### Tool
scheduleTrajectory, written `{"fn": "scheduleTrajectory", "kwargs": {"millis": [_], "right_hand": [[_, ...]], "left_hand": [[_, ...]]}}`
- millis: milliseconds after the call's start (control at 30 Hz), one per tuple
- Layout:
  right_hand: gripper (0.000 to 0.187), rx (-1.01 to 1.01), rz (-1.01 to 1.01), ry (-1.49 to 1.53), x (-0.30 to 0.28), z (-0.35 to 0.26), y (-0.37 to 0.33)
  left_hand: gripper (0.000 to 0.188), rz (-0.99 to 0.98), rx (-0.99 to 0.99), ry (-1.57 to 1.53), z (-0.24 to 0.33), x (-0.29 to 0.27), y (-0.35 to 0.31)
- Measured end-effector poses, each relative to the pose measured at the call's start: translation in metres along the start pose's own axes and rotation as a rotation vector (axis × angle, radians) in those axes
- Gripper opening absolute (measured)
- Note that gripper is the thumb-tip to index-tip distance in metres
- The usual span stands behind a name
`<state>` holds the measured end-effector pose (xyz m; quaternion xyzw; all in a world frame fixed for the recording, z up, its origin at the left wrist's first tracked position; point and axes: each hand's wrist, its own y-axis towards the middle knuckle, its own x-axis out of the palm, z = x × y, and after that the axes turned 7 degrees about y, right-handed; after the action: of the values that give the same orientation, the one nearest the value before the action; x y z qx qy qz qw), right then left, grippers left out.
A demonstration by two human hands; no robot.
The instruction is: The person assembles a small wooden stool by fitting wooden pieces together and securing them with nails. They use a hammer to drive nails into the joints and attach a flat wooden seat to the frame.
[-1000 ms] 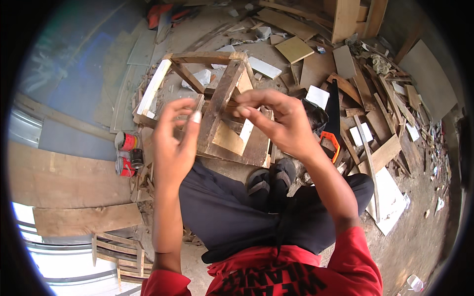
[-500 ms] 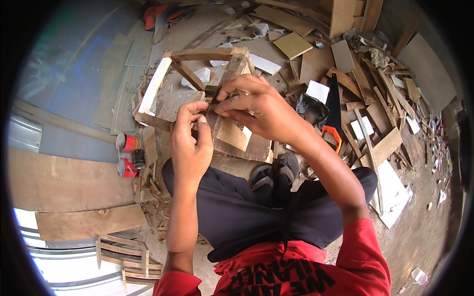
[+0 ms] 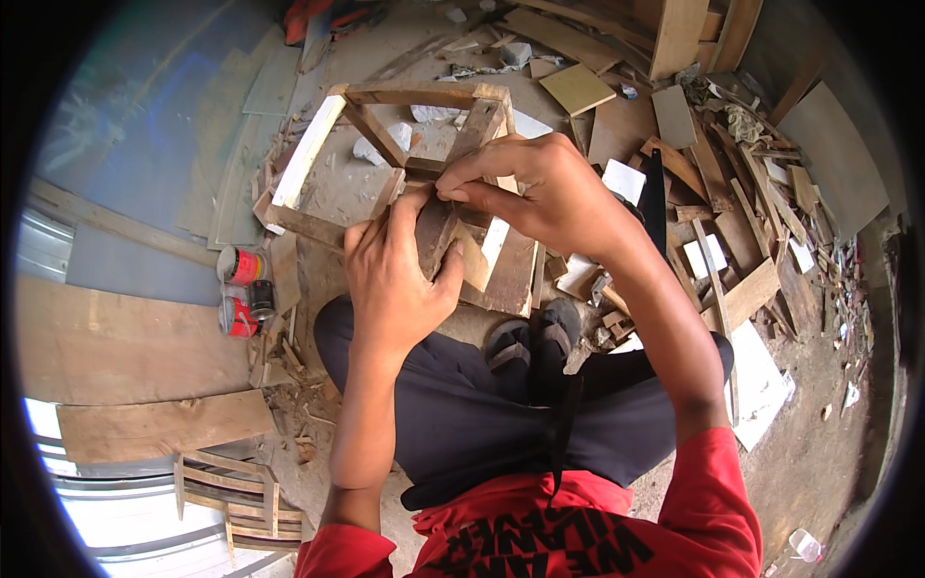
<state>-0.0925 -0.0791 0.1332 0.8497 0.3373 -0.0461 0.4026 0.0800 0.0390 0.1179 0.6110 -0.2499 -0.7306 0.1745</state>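
A wooden frame (image 3: 414, 94) of nailed-looking bars stands in front of me, above my shoes. My left hand (image 3: 395, 265) is closed round the near end of its thick dark bar (image 3: 438, 236), thumb on one side and fingers on the other. Right beside those fingers, my right hand (image 3: 540, 193) pinches with thumb and forefinger on top of the same bar. Whatever lies in that pinch is too small to make out. A pale wedge-shaped wood piece (image 3: 472, 260) sits against the bar under my right hand.
A handsaw with a black blade (image 3: 654, 193) lies to the right, its handle hidden by my arm. Wood offcuts (image 3: 752, 289) cover the right floor. Red and black cans (image 3: 239, 265) stand at left, near plywood sheets (image 3: 125, 337). White rubble (image 3: 381, 144) shows through the frame.
My left hand has shifted right and closed round the bar, where before its fingers were raised beside it. My right hand has moved slightly right, still pinching. The frame sits slightly further right in view.
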Motion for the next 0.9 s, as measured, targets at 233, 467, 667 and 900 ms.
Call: {"fn": "scheduleTrajectory", "kwargs": {"millis": [233,467,667,900], "right_hand": [[0.012,-0.013,0.049,0.032,0.007,-0.002,0.007],[0.011,-0.064,-0.004,-0.027,0.009,-0.004,0.011],[0.011,-0.052,-0.001,-0.049,0.008,-0.003,0.01],[0.011,-0.059,0.014,-0.026,0.009,-0.001,0.008]], "left_hand": [[0.05,0.029,-0.009,0.011,0.001,0.001,0.0],[0.045,0.008,-0.035,-0.033,0.0,0.001,-0.002],[0.045,0.014,-0.03,-0.026,0.002,0.001,-0.001],[0.044,0.003,-0.015,-0.019,0.002,0.0,0.0]]}}
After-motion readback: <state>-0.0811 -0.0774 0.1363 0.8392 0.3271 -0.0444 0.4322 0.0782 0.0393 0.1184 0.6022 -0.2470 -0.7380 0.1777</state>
